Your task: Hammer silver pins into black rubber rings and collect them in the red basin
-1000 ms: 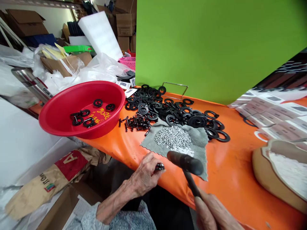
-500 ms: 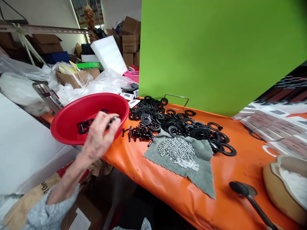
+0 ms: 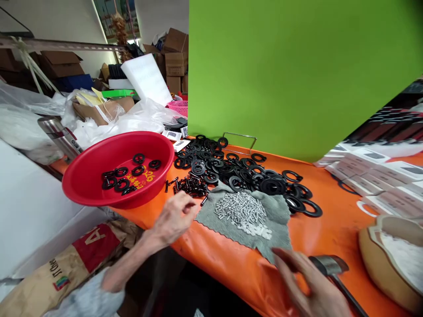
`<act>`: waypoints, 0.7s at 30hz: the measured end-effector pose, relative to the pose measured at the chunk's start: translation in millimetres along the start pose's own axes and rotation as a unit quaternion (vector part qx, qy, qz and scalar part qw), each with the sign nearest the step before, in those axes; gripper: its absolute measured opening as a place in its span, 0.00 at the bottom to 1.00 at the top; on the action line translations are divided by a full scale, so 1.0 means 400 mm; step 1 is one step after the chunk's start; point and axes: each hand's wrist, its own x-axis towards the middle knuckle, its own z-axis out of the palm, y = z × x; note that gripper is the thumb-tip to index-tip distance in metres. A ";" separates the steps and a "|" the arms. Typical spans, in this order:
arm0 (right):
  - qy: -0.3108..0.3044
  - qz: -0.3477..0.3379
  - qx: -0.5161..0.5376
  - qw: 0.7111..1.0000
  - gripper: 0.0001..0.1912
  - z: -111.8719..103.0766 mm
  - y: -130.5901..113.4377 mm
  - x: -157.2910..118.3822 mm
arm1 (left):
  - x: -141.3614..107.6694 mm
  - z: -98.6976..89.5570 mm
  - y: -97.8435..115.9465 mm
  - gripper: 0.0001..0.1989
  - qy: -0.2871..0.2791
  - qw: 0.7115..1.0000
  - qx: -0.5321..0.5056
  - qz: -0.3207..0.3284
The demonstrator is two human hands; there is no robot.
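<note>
My left hand (image 3: pixel 175 216) hovers over the front edge of the orange cover, with its fingers curled and nothing visible in them. Nearest to it are small black parts (image 3: pixel 191 186) and the grey cloth (image 3: pixel 214 215) bearing a pile of silver pins (image 3: pixel 241 208) and small white pieces (image 3: pixel 259 230). At the lower right, my right hand (image 3: pixel 307 281) has its fingers apart and holds nothing, beside a black-handled tool (image 3: pixel 330 265). Several black ring assemblies (image 3: pixel 121 185) lie inside the red basin (image 3: pixel 82 193). Behind the cloth spreads a heap of black rings (image 3: pixel 228 167).
A tan bowl (image 3: pixel 373 251) with white contents stands at the right, below stacked small boxes (image 3: pixel 386 193). The green board (image 3: pixel 280 79) rises behind the rings, with a wire frame (image 3: pixel 244 143) before it. A steel flask (image 3: pixel 61 136) leans behind the basin.
My left hand has left the basin and moved right toward the cloth; the dark part it held now rests in the basin. My right hand has come into view, off the tool's handle.
</note>
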 end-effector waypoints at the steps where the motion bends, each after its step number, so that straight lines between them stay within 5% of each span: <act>1: -0.017 -0.038 0.007 0.999 0.13 0.034 -0.024 0.032 | 0.018 0.055 0.002 0.05 -0.015 0.999 0.022 -0.047; 4: -0.013 -0.092 -0.021 0.995 0.13 0.130 -0.069 0.109 | 0.074 0.176 -0.019 0.05 0.004 0.993 0.050 -0.108; 7: -0.019 -0.103 -0.046 0.993 0.16 0.187 -0.068 0.138 | 0.096 0.217 -0.041 0.04 0.013 0.991 0.051 -0.126; 14: -0.029 -0.105 -0.062 0.992 0.14 0.198 -0.066 0.134 | 0.039 0.188 -0.062 0.04 0.011 0.991 -0.004 -0.132; 21: -0.001 -0.069 -0.039 0.997 0.08 0.139 -0.107 0.135 | -0.004 0.164 -0.054 0.05 0.014 0.976 -0.165 -0.144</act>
